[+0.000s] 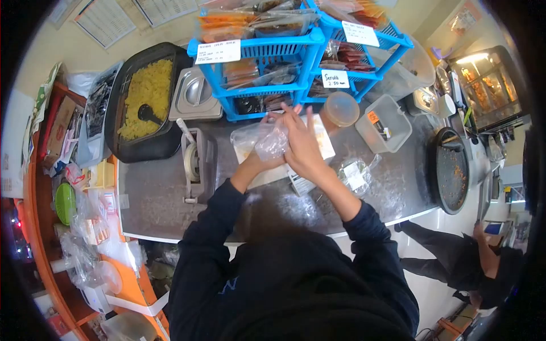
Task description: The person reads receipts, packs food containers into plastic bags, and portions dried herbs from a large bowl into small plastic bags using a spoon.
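Between my two hands, over the middle of the counter, is a crumpled see-through plastic bag (272, 145). My left hand (255, 163) is under and beside the bag, with its fingers partly hidden behind it. From the right, my right hand (306, 149) presses against the bag, its fingers pointing away from me and meeting the left fingertips. Any contents of the bag are hard to make out. Below the hands lie more plastic bags (243, 138) and a white box (324, 142). A plastic packet with a white label (355, 175) rests right of my right forearm.
Blue racks (261, 42) of packets stand behind the hands. On the left are a tape dispenser (196, 165), a lidded steel pan (196, 94) and a tray of yellow rice (145, 94). A tub (384, 128) and black pan (452, 176) sit right. Another person (460, 258) stands beyond.
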`<state>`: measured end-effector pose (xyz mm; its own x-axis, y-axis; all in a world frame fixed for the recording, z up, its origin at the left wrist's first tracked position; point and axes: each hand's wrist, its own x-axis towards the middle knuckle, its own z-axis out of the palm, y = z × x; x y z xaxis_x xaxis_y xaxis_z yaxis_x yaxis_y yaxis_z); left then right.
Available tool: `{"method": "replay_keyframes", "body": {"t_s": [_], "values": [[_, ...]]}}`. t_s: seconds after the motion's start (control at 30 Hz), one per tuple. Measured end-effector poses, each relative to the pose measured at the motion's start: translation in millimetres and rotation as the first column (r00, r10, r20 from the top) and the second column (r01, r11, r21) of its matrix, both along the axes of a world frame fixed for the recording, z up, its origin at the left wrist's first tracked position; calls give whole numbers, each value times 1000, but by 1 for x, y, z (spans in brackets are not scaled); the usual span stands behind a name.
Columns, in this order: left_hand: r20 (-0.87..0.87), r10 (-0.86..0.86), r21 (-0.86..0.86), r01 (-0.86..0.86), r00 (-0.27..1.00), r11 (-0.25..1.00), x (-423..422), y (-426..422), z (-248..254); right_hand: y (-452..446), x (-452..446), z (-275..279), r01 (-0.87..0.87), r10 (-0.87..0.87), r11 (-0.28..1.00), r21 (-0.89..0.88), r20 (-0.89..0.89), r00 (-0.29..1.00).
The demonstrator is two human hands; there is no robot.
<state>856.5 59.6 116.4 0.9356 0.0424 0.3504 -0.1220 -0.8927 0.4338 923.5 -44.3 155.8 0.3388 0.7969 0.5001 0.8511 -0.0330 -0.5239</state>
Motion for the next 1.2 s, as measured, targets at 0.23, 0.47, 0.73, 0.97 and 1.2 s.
{"method": "replay_keyframes", "body": {"t_s": [0.23, 0.47, 0.73, 0.97, 1.2], "values": [[60, -198, -863, 150, 978, 483, -5, -4, 6, -2, -37, 21, 407, -295, 891, -200, 427, 855], [-18, -120, -957, 18, 993, 290, 19, 22, -14, -57, -119, -77, -207, 200, 953, -224, -54, 978], [-201, -74, -849, -136, 977, 510, 18, 22, -7, 30, -133, -148, -126, 143, 852, -509, -6, 990], [-183, -109, -922, -132, 977, 365, 13, 31, -9, 34, -135, -150, -152, 190, 810, -566, 9, 982], [-250, -133, -936, -204, 959, 287, 24, 40, -6, 33, -135, -155, -67, 124, 850, -523, 74, 990]]}}
